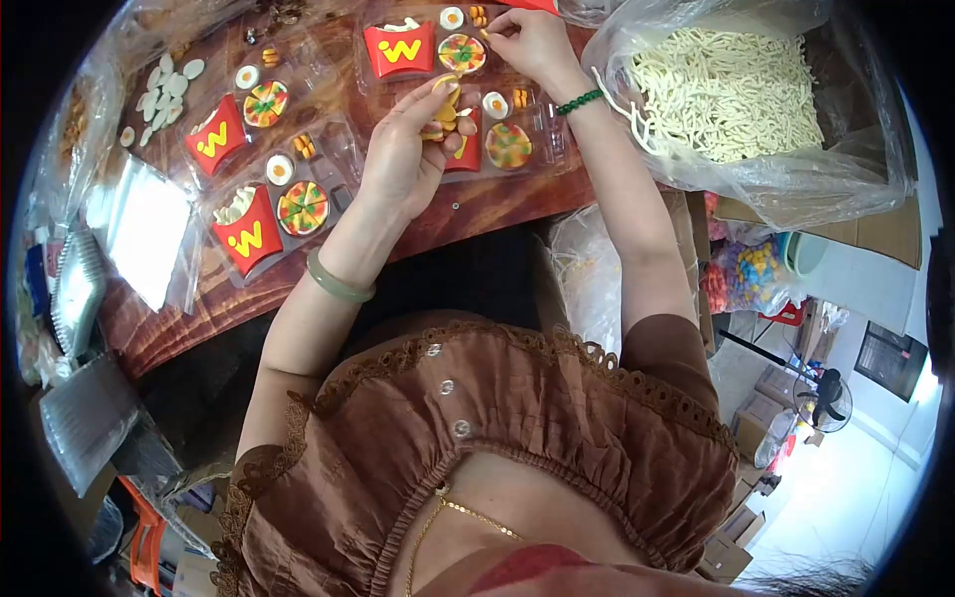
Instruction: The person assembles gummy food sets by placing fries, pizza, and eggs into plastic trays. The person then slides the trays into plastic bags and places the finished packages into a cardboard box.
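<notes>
My left hand [406, 149] is closed on several small yellow toy food pieces [448, 107], held over the table's middle. At the top, my right hand [532, 45] pinches a small yellow-orange piece [485, 34] beside a clear blister tray. That tray carries a red fries box [400, 50] with a yellow letter, a toy pizza [462, 54], a fried egg [452, 18] and small orange-brown pieces [479, 16]. Below it, partly behind my left hand, lies another tray with a pizza [509, 145] and an egg [495, 104].
More filled trays with fries boxes [247, 231] lie on the left of the wooden table [239, 303]. White oval pieces [162, 97] are scattered at the upper left. A plastic-lined box [846, 174] of cream-coloured sticks [731, 95] stands at the right. Behind, there is a fan [825, 400].
</notes>
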The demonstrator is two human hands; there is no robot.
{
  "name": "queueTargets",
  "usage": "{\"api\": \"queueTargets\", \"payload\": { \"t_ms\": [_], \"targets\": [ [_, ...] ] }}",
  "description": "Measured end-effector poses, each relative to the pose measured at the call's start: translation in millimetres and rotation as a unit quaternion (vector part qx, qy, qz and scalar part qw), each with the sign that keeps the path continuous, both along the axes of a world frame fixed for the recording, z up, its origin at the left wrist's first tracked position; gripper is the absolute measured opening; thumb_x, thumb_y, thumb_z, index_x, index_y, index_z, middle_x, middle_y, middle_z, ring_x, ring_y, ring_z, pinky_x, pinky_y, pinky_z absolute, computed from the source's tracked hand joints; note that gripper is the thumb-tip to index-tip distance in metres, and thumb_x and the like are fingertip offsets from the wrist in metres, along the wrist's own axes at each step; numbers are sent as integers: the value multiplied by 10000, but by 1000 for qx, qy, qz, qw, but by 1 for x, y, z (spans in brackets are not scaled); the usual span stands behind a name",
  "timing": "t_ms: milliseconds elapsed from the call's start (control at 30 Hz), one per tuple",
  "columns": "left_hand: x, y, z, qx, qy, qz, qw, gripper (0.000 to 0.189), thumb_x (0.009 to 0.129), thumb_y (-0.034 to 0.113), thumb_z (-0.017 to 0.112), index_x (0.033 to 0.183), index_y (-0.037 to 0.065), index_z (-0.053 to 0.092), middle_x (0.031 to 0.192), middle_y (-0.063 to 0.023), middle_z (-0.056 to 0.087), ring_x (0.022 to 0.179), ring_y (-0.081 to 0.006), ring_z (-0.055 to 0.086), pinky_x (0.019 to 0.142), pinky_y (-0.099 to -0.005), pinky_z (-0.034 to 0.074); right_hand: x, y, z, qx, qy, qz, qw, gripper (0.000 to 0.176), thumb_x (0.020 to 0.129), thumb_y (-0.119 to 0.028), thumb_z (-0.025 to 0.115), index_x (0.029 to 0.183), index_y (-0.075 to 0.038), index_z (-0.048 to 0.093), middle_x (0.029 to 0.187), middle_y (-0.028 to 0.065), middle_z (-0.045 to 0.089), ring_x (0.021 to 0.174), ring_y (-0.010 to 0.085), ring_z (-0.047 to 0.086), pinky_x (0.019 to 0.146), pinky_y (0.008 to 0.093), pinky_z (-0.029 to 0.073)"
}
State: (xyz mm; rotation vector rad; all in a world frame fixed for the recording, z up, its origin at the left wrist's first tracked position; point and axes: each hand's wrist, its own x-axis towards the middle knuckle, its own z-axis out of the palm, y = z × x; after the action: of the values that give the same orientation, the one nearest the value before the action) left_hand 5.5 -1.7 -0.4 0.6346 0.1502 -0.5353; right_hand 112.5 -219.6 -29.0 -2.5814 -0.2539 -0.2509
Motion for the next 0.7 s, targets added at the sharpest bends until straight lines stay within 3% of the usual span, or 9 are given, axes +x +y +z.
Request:
{"api": "queueTargets", "payload": {
  "t_ms": [333,700],
  "targets": [
    [-4,-3,-1,17,16,8,1000,258,989,153,487,1165,-28,546,1028,-136,655,761,-153,607,624,-235,472,-10,21,20,-11,29,76,997,227,816,-194,694,968,-26,698,766,107,699,694,165,678,642,292,531],
    [-4,0,-11,-108,32,-57,992,304,967,248,567,1118,-16,575,959,-136,648,720,-128,605,538,-168,484,-26,13,53,-18,57,162,985,226,816,-190,692,970,-25,696,762,111,697,693,167,679,636,293,528]
  ]
}}
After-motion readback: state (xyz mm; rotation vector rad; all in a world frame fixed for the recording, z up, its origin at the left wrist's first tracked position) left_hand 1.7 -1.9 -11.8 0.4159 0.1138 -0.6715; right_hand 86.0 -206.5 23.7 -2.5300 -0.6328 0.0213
